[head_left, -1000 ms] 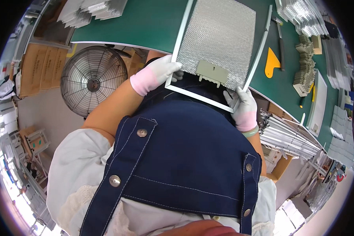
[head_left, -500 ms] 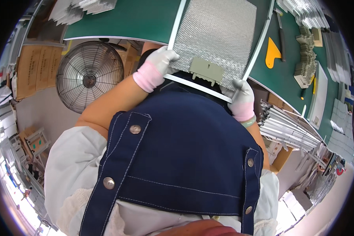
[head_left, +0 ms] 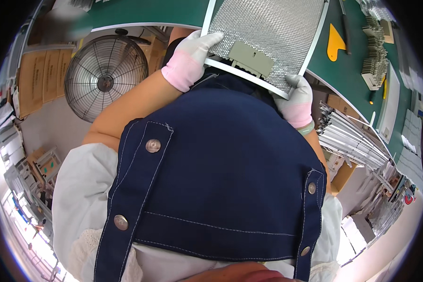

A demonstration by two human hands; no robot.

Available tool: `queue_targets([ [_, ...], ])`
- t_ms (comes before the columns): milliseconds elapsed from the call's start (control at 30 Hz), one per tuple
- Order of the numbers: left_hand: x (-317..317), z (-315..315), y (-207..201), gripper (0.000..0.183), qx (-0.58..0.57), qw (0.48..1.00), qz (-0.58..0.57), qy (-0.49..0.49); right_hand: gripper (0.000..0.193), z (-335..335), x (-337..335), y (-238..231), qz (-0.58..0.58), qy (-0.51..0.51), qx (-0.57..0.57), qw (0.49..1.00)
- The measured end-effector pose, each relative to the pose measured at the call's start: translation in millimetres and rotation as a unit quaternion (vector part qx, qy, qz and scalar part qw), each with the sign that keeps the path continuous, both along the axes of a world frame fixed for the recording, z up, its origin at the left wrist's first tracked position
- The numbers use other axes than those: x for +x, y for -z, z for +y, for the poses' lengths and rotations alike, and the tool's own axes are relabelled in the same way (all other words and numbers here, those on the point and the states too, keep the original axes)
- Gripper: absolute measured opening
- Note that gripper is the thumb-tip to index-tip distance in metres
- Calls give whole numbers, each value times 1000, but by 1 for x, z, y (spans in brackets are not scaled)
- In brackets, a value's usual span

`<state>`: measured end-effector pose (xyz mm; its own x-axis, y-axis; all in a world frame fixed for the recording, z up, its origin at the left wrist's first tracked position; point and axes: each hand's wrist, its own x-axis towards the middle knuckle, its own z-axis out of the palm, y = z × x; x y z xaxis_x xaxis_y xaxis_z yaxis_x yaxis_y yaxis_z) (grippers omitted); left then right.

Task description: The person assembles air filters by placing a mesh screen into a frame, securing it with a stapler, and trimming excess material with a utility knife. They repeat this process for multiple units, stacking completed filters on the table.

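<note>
- Left hand (head_left: 191,58): white glove with a pink cuff.
- Right hand (head_left: 297,99): same glove, with a pale green bangle (head_left: 308,128) at the wrist.
- Navy denim apron (head_left: 216,178), white stitching, metal snaps.
- White short-sleeved top (head_left: 82,183).

Shiny metal mesh filter (head_left: 268,33), smooth white frame; matt green table (head_left: 141,11); cloth gloves, denim apron (head_left: 221,169)

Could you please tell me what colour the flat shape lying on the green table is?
The flat shape is yellow, clearest in the head view.
</note>
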<state>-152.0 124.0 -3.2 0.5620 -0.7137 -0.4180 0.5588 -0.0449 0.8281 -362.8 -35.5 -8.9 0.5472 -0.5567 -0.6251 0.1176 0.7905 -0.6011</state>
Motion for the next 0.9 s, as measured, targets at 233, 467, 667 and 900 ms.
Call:
queue_targets([
  [233, 14, 15, 23, 30, -47, 964, -201, 165, 26, 2, 3, -3, -6, 40, 4, 999],
  [467, 2, 0, -8, 31, -13, 985, 168, 18, 23, -7, -11, 20, 33, 7, -107, 994],
  [667, 9, -3, 5, 29, -38, 984, 142, 104, 21, -1, 2, -14, -6, 40, 17, 999],
  [900, 15, -4, -37, 33, 51, 973, 26, 223, 24, -9, 0, -12, -13, -43, 66, 997],
])
